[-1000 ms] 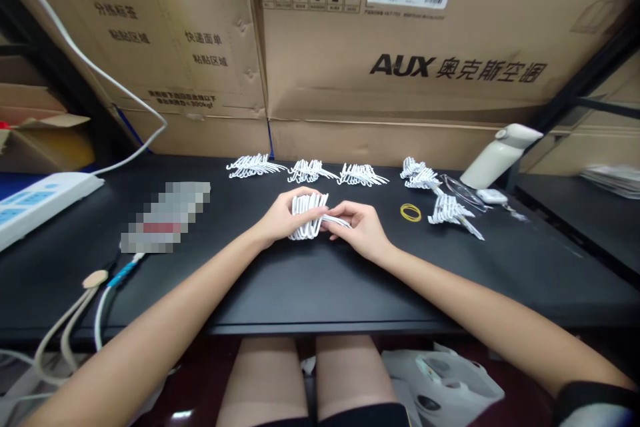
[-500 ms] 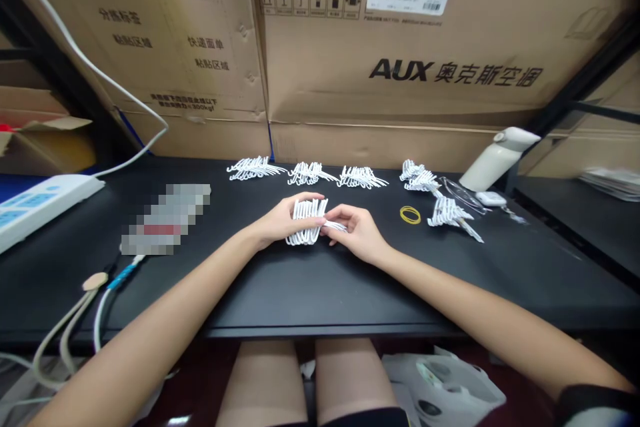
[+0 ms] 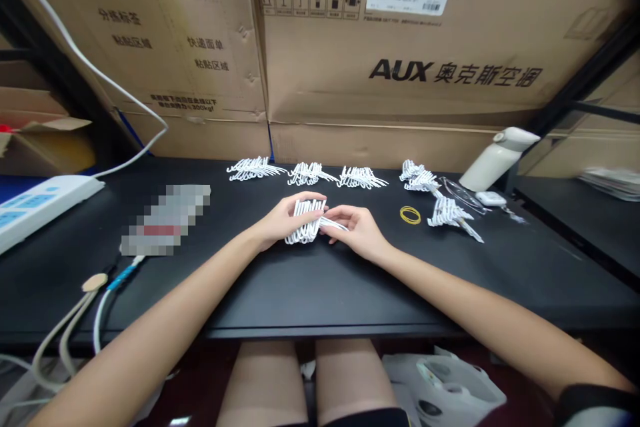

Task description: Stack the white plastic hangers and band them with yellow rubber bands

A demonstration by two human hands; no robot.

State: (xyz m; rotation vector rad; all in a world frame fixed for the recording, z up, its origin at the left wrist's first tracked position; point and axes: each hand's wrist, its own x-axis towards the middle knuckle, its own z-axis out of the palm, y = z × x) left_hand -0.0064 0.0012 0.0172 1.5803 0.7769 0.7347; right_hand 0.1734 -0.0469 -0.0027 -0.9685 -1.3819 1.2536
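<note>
My left hand (image 3: 277, 221) is closed around a bundle of white hooks (image 3: 302, 233), thumb across the front and fingers behind. Their curved ends stand in a close row. At the bundle's right side, my right hand (image 3: 362, 229) pinches the thin straight stems between thumb and fingers. Both hands are just above the black table (image 3: 320, 293). Similar white hook bundles lie farther back: one at the left (image 3: 255, 168), a second (image 3: 311, 173) beside it and a third (image 3: 362, 177). Yellow rubber bands (image 3: 411, 215) lie to the right of my right hand.
More white hooks (image 3: 450, 212) lie at the right, near a leaning white bottle (image 3: 497, 159) and a small white case (image 3: 491, 199). A power strip (image 3: 47, 203) and a blurred-out flat device (image 3: 167, 220) with a cable are at the left. Large cardboard boxes (image 3: 320, 93) stand behind.
The bundle has tilted slightly in my left hand, and its hooks have shifted a little. My right fingers have moved slightly on the stems. Everything else is unchanged.
</note>
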